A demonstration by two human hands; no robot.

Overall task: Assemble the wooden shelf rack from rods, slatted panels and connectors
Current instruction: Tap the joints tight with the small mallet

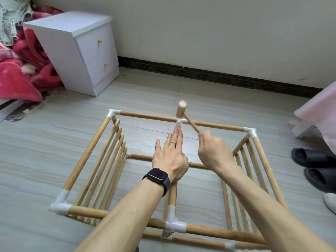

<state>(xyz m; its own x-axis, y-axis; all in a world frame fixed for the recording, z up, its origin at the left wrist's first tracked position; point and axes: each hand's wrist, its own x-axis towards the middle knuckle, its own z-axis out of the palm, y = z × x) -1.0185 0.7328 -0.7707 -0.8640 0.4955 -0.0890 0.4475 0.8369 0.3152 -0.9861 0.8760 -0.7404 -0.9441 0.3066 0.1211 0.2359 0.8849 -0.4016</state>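
The wooden rack frame [87,153] stands on the floor, built of light rods joined by white connectors, with slatted panels [107,168] on the left and right [243,180] sides. A middle rod [172,191] runs from the near T connector [172,224] to the far T connector [180,122]. My left hand [170,157] lies flat on this rod, fingers straight toward the far connector. My right hand [214,151] grips the handle of a small wooden mallet [181,110], whose head stands just above the far T connector.
A white two-drawer nightstand [81,51] stands at the back left beside red bedding [21,73]. Black slippers [316,166] lie at the right, under a pink cloth-covered piece [320,115]. The wall with a dark skirting runs behind the rack.
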